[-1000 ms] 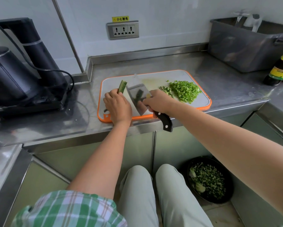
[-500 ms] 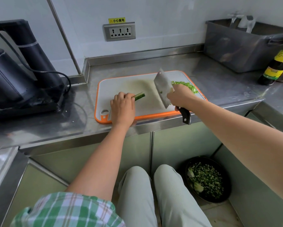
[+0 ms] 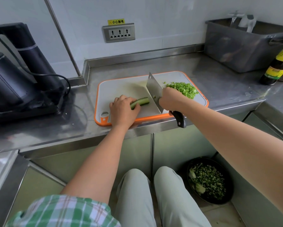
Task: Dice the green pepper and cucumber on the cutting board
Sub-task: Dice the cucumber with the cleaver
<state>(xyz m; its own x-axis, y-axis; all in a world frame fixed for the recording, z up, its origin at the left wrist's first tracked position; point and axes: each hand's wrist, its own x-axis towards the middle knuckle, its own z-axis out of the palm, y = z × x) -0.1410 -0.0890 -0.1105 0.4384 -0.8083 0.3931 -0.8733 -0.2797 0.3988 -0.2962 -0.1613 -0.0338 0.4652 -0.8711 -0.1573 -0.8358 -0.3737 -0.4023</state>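
Observation:
A white cutting board (image 3: 121,86) with an orange rim lies on the steel counter. My left hand (image 3: 123,110) holds a cucumber piece (image 3: 141,102) flat on the board, its free end pointing right. My right hand (image 3: 170,99) grips the black handle of a cleaver (image 3: 153,92). The blade stands edge down on the board just right of the cucumber's end. A heap of diced green pepper (image 3: 184,89) sits at the board's far right, partly hidden by my right hand.
A black appliance (image 3: 17,81) with a cable stands at the left. A grey tub (image 3: 245,46) and a dark bottle (image 3: 280,63) are at the right. A wall socket (image 3: 118,32) is behind the board. On the floor sits a black bowl (image 3: 209,181) of chopped greens.
The cucumber piece went from upright to lying flat under my left hand. The cleaver swung right, then came back down beside the cucumber's end.

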